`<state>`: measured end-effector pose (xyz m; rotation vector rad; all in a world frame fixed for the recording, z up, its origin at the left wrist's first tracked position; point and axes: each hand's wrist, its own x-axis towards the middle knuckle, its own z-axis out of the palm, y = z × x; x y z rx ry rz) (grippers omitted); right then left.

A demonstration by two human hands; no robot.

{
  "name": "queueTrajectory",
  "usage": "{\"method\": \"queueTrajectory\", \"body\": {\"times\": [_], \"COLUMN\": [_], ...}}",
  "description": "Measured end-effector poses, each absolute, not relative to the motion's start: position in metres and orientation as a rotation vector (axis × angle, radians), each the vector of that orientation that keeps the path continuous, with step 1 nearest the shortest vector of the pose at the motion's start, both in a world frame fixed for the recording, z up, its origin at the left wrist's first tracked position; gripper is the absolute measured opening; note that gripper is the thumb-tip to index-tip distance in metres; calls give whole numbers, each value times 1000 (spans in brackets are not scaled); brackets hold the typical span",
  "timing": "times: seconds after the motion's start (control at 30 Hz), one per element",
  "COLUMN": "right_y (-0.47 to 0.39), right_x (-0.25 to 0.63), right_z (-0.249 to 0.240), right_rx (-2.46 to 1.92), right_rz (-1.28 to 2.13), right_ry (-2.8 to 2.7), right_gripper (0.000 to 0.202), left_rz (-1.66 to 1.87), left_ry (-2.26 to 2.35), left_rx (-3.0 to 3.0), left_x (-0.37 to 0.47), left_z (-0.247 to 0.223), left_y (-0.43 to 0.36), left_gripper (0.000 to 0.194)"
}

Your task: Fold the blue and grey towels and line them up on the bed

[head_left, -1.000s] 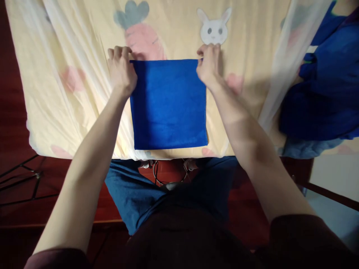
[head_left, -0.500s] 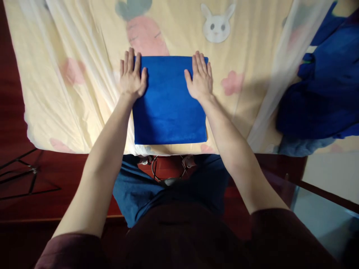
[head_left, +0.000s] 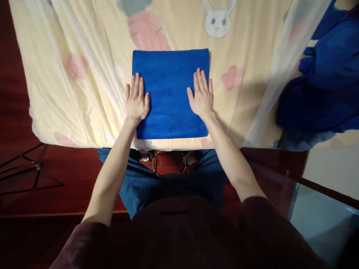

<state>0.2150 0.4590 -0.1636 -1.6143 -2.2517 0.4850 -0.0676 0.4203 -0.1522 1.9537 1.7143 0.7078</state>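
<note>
A blue cloth [head_left: 171, 93], folded into a neat near-square, lies flat on a pale yellow bed sheet [head_left: 92, 108] close to its front edge. My left hand [head_left: 137, 101] rests palm down across the cloth's left edge, fingers stretched forward and thumb on the blue fabric. Opposite it, my right hand [head_left: 202, 95] lies flat over the right edge, its fingers pointing away from me. Neither hand grips anything. Small parts of the cloth's side edges are hidden under the hands.
A heap of dark blue fabric [head_left: 322, 89] sits at the right, with a greyish-blue piece [head_left: 305, 140] beneath it. Thin black metal legs [head_left: 36, 168] stand on the dark red floor at left. The sheet carries carrot, rabbit and flower prints.
Both hands have slid toward me along the cloth's sides, from its far corners to about the middle. The cloth stays flat, and the whole view has shifted slightly.
</note>
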Motion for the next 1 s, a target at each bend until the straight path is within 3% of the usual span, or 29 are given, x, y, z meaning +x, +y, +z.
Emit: {"method": "queueTrajectory", "body": {"times": [0.13,0.33,0.7,1.0], "right_y": [446,359,331,310], "right_x": [207,159,256,288], "right_z": [-149,-133,-137,-151], "right_rx": [-1690,-1507,-1751,-1617], "right_rz": [434,583,502,396], "right_ry": [-2196,-2407,-2249,-1928], "right_gripper": [67,67,64,44], "left_rz": [715,542,487,696], "left_ry": [1780,1594,1605,1628], "left_rx": [1946,2085,2144,2133], "left_x": [-67,-11,-96,-118], "left_z": [-138,-132,-133,-153], "left_y": [401,341,287,266], "left_gripper": [72,68,70,50]}}
